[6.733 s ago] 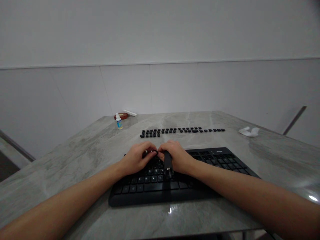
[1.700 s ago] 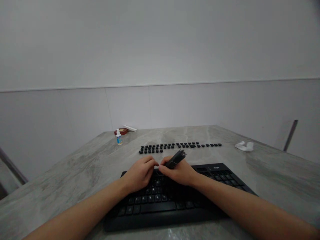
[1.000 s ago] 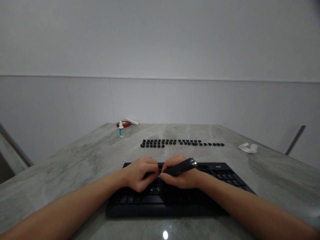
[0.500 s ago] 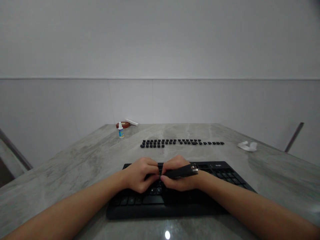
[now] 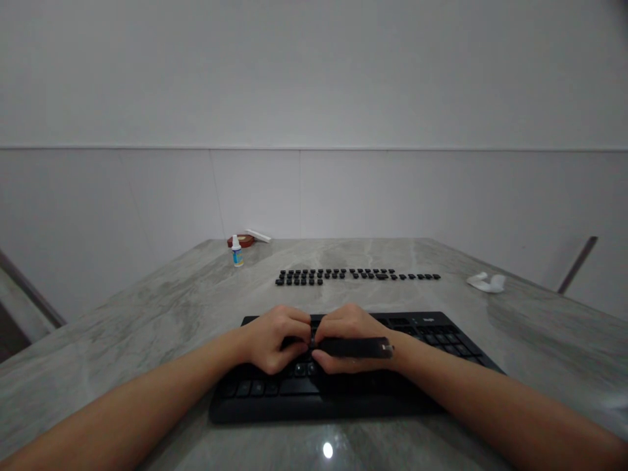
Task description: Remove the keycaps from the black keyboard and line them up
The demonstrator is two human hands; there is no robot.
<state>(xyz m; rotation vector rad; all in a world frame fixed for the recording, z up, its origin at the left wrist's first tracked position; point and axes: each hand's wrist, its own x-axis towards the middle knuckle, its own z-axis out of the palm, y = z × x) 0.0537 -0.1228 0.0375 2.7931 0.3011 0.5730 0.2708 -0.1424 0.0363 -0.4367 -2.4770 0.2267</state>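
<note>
A black keyboard [image 5: 324,408] lies in front of me, with several keycaps gone from the rows under my hands. My right hand [image 5: 350,330] is closed around a slim black tool [image 5: 358,347] with a metal bit at its rear end; the tool points left, and its working tip is hidden between my fingertips. Beside it, my left hand [image 5: 277,337] rests over the left part of the keyboard, thumb and fingers drawn together at the same spot. Whatever those fingers pinch is too small to make out.
Several loose black keycaps [image 5: 314,276] stand in rows on the grey marbled table [image 5: 171,288] beyond the keyboard. A small white bottle [image 5: 237,252] and a reddish-brown round object [image 5: 241,241] are at the back left. Crumpled white tissue [image 5: 487,283] lies at the right.
The black tool's rear end has swung slightly down and toward level in my right hand. Both hands stay at about the same spot on the keyboard. The view has tilted a little.
</note>
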